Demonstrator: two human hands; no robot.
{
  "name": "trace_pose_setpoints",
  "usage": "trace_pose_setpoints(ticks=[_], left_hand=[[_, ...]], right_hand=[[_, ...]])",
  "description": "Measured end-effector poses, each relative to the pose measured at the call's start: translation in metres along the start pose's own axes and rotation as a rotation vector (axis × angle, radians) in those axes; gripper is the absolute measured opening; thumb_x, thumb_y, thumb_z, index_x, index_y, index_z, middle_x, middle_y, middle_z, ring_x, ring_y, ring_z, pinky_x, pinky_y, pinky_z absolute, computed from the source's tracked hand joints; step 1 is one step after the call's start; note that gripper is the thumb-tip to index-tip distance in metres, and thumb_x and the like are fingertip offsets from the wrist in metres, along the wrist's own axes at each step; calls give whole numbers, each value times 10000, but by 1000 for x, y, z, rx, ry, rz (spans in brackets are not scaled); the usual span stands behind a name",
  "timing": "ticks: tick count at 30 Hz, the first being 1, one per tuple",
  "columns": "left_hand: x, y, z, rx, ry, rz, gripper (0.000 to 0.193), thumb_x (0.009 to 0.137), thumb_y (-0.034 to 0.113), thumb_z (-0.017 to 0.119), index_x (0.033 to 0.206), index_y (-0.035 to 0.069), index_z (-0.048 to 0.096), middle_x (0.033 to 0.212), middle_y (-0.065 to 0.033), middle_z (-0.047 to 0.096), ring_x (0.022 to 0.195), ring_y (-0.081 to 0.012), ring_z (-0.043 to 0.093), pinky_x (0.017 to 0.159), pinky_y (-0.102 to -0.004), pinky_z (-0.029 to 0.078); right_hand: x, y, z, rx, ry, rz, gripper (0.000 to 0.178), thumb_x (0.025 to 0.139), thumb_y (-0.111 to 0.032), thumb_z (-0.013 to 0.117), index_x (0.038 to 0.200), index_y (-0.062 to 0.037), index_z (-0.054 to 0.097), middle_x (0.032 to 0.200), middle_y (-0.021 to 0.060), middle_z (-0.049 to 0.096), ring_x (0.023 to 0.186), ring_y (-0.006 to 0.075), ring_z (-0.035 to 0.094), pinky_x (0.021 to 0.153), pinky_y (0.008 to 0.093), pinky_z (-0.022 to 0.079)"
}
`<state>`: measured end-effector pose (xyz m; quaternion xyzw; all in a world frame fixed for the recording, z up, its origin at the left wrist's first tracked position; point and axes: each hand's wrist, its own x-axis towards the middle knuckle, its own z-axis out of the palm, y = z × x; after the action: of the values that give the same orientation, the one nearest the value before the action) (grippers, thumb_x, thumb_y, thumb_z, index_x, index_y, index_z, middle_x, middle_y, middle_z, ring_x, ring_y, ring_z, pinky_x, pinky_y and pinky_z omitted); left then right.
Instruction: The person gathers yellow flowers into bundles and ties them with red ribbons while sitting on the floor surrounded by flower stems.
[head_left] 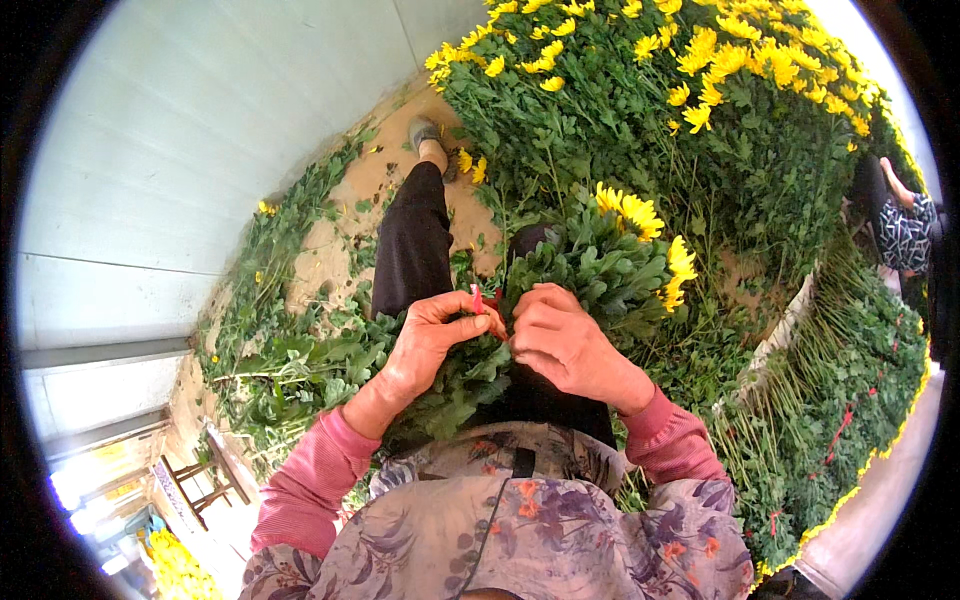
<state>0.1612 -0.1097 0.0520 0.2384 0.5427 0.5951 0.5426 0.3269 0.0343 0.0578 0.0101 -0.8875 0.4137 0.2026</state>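
Observation:
A bunch of yellow chrysanthemums lies across my lap, its flower heads to the right and leafy stems running to the lower left. My left hand pinches a thin red tie between thumb and fingers, over the stems. Close beside it, my right hand is closed, its fingers curled against the bunch where the red strip passes. What the right fingertips grip is hidden.
A big heap of cut chrysanthemums rises ahead and to the right. Tied bunches lie at right, with another person beyond. Loose stems litter the floor by the pale wall. A wooden stool stands at lower left.

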Motion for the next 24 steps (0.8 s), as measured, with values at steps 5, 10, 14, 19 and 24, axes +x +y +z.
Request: trace_pose_setpoints(ticks=[5,10,14,19,24], left_hand=[[6,8,-8,37,-157,-86,142,919,128,610,922,-8,650,920,-114,688,896,-198,637,894,-331,475],[18,5,-20,522,-276,56,131,888,140,652,954,27,644,863,-85,653,906,-161,613,878,-322,466],[18,1,-3,752,-33,240,132,811,117,700,903,44,641,849,-100,618,859,-255,556,804,-332,442],[8,1,-1,845,26,190,226,726,77,737,933,35,655,870,-113,618,881,-283,578,803,-369,473],[2,4,-5,833,-52,318,309,674,99,790,973,59,729,821,-124,620,845,-268,601,761,-376,472]], right_hand=[[-3,-2,1,-42,-30,-21,169,720,-35,694,792,-75,547,891,53,515,1003,292,541,967,460,427],[-8,0,4,-129,-74,-80,161,738,-31,694,794,-80,551,926,55,510,1002,307,538,967,461,422],[-9,3,11,48,83,23,156,743,-25,699,824,-87,581,1000,67,521,1017,317,548,956,452,430],[-6,-6,25,110,303,188,170,725,-13,724,851,-77,629,1190,82,583,1019,331,588,953,416,442],[-4,-4,36,20,340,201,159,734,-11,713,846,-68,615,1085,70,625,1013,315,588,951,419,442]])
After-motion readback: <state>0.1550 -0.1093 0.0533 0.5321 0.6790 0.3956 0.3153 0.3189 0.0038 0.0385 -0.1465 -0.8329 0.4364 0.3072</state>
